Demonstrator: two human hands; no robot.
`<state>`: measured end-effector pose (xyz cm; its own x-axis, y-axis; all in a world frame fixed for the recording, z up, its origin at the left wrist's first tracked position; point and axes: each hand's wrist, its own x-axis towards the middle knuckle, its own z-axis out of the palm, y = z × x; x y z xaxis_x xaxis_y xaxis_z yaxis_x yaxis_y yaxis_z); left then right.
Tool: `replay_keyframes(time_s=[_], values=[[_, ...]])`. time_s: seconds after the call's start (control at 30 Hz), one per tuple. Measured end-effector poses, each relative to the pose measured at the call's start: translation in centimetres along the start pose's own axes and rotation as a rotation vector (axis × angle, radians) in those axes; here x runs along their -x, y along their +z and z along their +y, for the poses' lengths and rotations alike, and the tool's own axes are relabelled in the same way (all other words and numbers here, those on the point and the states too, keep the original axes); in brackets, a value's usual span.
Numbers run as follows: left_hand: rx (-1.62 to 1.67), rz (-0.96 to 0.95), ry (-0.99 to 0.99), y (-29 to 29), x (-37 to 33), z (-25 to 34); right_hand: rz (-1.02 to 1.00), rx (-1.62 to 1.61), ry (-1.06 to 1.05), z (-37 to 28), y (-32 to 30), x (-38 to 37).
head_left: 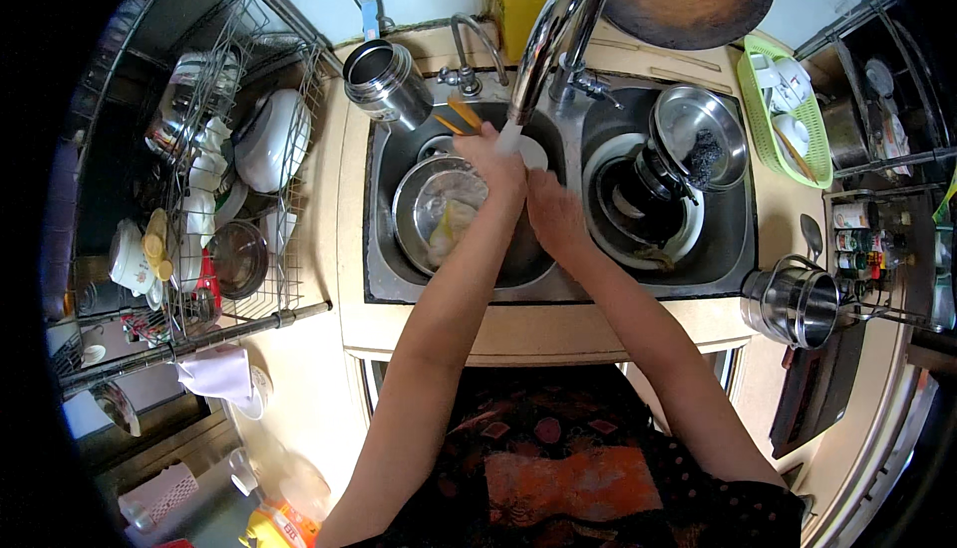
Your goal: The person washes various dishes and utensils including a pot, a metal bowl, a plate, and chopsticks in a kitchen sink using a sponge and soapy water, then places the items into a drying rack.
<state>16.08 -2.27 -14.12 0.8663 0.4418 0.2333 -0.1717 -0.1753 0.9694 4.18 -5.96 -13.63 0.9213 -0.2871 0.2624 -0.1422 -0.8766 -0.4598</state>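
Observation:
My left hand (495, 159) is closed around several orange-brown sticks (463, 113), apparently chopsticks, whose ends poke out beyond the fingers. Water falls on it from the chrome faucet (548, 30). Close beside it, my right hand (554, 211) is blurred, its fingers curled and partly hidden. Both are over the left basin of the double sink (387, 284). Below my left forearm sits a round metal bowl (402, 211) with water and a pale yellow-green thing (443, 237) inside. A white dish (534, 153) shows behind the hands.
The right basin holds a steel bowl (720, 115) with a dark scourer, above a dark pot in a white basin (688, 244). An open steel flask (387, 82) stands at the sink's back left corner. A wire dish rack (299, 139) is left; steel pots (793, 304) stand right.

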Motion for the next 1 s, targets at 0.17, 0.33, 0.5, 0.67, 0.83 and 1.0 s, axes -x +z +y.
replay_keyframes(time_s=[0.17, 0.33, 0.5, 0.67, 0.83, 1.0], values=[[0.507, -0.599, -0.901, -1.5, 0.9, 0.2, -0.447, -0.452, 0.241, 0.7, -3.3, 2.0], [0.756, -0.893, -0.927, -1.9, -0.4, 1.4, -0.857, -1.872, 0.854, -0.1, -5.9, 3.1], [0.956, -0.806, -0.942, -2.4, -2.5, -1.0, -0.940, -1.991, 0.810, 0.1, -5.6, 4.3], [0.478, -0.692, -1.070, -3.4, -2.7, -1.7, -0.548, -0.262, 0.299, 0.4, -4.1, 5.3], [0.596, -0.613, -0.829, -3.3, -0.6, -0.1, -0.720, -0.826, 0.549, 1.3, -5.1, 6.0], [0.633, -0.633, -0.447, -4.5, 0.6, -0.7, -0.892, -1.420, 0.760, 3.3, -6.6, 6.0]])
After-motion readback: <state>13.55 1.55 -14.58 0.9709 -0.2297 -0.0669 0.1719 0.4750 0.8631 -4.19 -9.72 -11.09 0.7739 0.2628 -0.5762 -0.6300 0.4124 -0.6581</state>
